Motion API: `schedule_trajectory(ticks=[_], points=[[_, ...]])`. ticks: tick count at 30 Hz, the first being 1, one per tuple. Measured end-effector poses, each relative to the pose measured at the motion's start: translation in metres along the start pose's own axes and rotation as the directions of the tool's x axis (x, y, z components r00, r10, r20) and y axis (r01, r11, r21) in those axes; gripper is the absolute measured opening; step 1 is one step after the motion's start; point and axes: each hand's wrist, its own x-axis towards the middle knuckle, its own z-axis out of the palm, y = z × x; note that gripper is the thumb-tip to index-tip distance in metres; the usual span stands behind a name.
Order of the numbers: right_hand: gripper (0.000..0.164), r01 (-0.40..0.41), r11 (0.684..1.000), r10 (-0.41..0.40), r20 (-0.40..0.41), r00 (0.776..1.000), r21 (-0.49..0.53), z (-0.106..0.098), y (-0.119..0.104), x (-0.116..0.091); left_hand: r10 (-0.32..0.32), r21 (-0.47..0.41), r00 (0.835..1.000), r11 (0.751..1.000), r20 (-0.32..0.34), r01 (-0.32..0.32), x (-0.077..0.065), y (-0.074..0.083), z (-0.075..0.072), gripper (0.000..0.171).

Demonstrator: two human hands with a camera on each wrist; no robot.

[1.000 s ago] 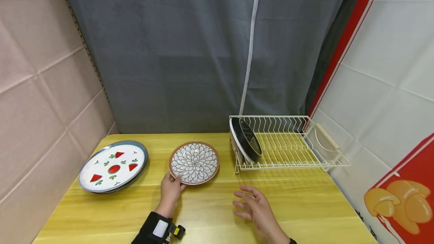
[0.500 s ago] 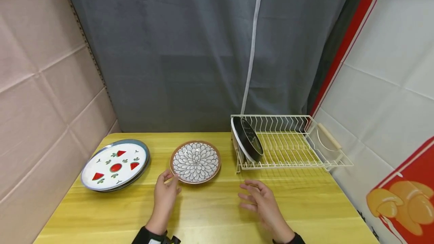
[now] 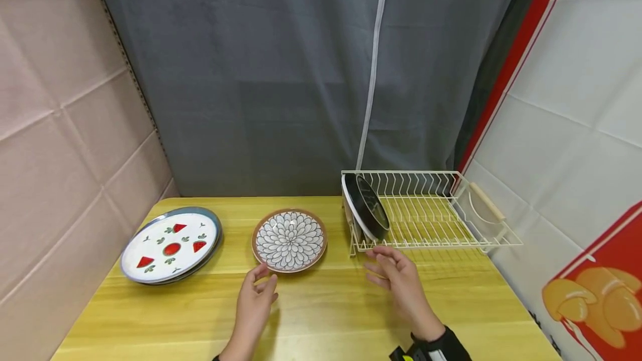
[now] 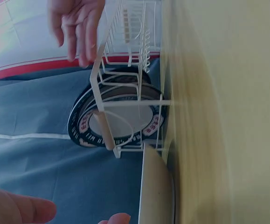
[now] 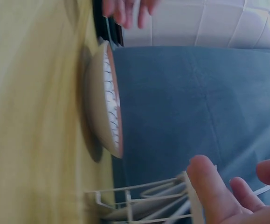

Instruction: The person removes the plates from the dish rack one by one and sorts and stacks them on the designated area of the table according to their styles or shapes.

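A shallow bowl-like plate (image 3: pixel 289 240) with a brown rim and black-and-white petal pattern stands on the table's middle. My left hand (image 3: pixel 254 302) hovers by its near left rim, fingers loosely bent and holding nothing; the right wrist view shows a gap between this hand (image 5: pixel 129 10) and the plate (image 5: pixel 100 100). Just before the front left corner of the cream wire dish rack (image 3: pixel 426 210) is my right hand (image 3: pixel 401 283), fingers relaxed, nothing in them. Black and white plates (image 3: pixel 370 208) lean at the rack's left end. From the left wrist, their lettered undersides (image 4: pixel 121 126) show through the wires.
At the left of the wooden table (image 3: pixel 311 322) lies a stack of plates (image 3: pixel 170 247), the top one white with watermelon designs. A grey curtain (image 3: pixel 271 99) hangs behind. A wooden handle (image 3: pixel 485 202) sits on the rack's right end, close to the white side cloth (image 3: pixel 551 127).
My left hand has let go of the petal-patterned plate and drawn slightly back from its rim. My right hand has moved forward and right, toward the rack. The plate stays put.
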Motion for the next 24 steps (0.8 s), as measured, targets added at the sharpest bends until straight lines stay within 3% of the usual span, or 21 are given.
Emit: schedule_trajectory(ticks=[7,12,18,24], points=[[0.037,0.192,0.98,-0.192,0.005,0.981,-0.051,-0.006,-0.013,0.018,0.011,-0.012,0.996,1.0,0.086,-0.01,-0.016,-0.004,0.006,0.045],[0.031,0.245,0.958,-0.255,-0.053,0.965,-0.148,-0.01,-0.015,0.036,0.009,-0.003,0.994,1.0,0.109,-0.009,-0.023,-0.006,0.008,0.044],[0.031,0.305,0.896,-0.334,-0.038,0.942,-0.323,-0.011,-0.011,0.059,0.0,-0.001,0.991,1.0,0.133,0.0,-0.029,-0.006,0.011,0.046],[0.041,0.311,0.821,-0.334,0.039,0.942,-0.479,-0.01,-0.005,0.075,0.007,-0.006,0.986,1.0,0.164,-0.007,-0.035,-0.004,0.013,0.048]])
